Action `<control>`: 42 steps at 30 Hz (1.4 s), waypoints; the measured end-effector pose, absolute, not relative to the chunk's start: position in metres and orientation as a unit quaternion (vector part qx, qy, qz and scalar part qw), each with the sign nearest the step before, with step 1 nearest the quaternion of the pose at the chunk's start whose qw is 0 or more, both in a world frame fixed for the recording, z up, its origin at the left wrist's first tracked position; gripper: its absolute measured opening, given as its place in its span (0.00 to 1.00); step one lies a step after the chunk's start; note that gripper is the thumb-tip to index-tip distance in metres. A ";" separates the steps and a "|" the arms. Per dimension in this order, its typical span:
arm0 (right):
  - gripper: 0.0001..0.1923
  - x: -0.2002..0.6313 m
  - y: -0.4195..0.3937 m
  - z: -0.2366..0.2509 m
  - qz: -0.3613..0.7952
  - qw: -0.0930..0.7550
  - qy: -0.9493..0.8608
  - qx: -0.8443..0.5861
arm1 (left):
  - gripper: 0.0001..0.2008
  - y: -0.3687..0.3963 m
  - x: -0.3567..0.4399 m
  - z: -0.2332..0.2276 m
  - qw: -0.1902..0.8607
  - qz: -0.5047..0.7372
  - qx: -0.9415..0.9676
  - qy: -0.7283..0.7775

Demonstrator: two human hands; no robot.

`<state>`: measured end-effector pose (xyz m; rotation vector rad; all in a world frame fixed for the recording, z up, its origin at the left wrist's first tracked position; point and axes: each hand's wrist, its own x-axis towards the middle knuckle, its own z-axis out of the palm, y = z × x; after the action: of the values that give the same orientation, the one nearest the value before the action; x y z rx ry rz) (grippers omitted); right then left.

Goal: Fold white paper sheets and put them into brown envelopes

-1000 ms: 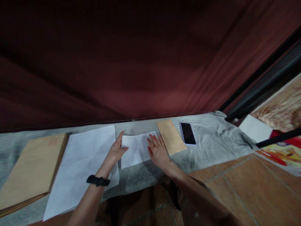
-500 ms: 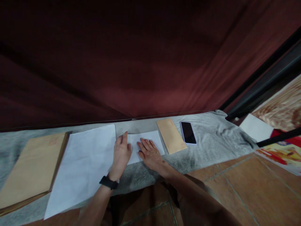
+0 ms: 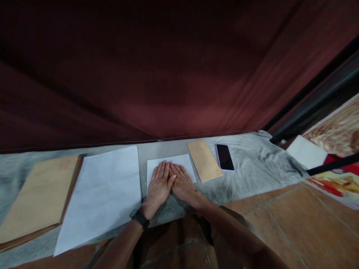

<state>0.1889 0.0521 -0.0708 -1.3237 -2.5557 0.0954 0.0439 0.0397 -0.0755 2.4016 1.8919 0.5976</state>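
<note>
A small folded white paper (image 3: 171,163) lies on a grey cloth (image 3: 252,168). My left hand (image 3: 158,184) and my right hand (image 3: 183,183) lie flat on it side by side, fingers straight and touching each other. A black band is on my left wrist. Left of the hands lies a large white sheet (image 3: 103,190). Right of them lies a small brown envelope (image 3: 204,160), then a dark phone (image 3: 224,157).
A large brown envelope stack (image 3: 36,198) lies at the far left. A dark red curtain (image 3: 168,74) hangs behind the cloth. Brown floor tiles (image 3: 294,216) run along the near side. A white sheet (image 3: 304,151) and printed papers (image 3: 336,183) lie at the right.
My left hand slid right off the large sheet onto the small paper. My right hand moved left, and both now press the paper flat together.
</note>
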 end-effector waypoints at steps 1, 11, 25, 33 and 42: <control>0.30 0.190 0.052 -0.071 0.031 0.134 -0.878 -0.459 | 0.34 0.039 0.042 -0.076 0.010 0.189 0.773 0.606; 0.27 0.208 0.056 -0.074 0.031 0.163 -0.858 -0.485 | 0.33 0.035 0.041 -0.073 -0.011 0.162 0.764 0.625; 0.28 0.231 0.055 -0.076 0.019 0.159 -0.837 -0.523 | 0.29 0.021 0.036 -0.058 -0.020 0.132 0.768 0.626; 0.28 0.224 0.064 -0.067 0.077 0.177 -0.847 -0.495 | 0.27 0.020 0.046 -0.049 -0.023 0.086 0.798 0.596; 0.27 0.206 0.066 -0.067 0.073 0.139 -0.874 -0.460 | 0.27 0.021 0.052 -0.050 -0.008 0.049 0.807 0.588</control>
<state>0.2058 0.0659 -0.0674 -1.3299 -2.5255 0.2104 0.0518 0.0208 -0.0502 2.5505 1.8569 0.1534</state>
